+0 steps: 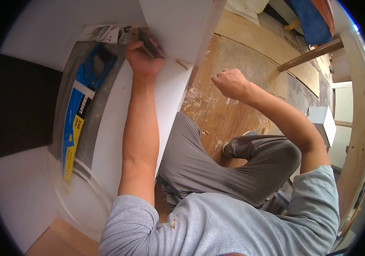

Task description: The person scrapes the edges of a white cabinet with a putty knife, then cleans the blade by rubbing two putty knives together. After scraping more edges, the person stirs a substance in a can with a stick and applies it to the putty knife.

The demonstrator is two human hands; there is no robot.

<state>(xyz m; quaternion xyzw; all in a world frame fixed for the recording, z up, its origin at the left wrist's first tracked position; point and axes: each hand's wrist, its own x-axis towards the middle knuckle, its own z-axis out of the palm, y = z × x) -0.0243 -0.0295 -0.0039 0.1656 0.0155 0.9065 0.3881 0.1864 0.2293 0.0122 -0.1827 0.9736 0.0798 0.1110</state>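
My left hand [145, 59] is closed around a flat dark grey piece [150, 46], at the far end of a white board [118, 111] and close to an upright white panel [178, 30]. A small wooden stick [182, 64] lies on the white surface just right of that hand. My right hand [230, 84] is held over the wooden floor with its fingers curled closed; whether anything is inside is hidden. A blue-handled handsaw [89, 79] in a blue and yellow sleeve lies left of my left forearm on a grey surface.
Shavings and debris lie on the wooden floor [210, 113]. A wooden bar [310, 55] slants at the upper right, near a blue cloth [312, 19]. A white box [322, 123] stands beyond my right elbow. Printed papers [101, 33] lie beyond the saw, and clear tubing [73, 205] curves at lower left.
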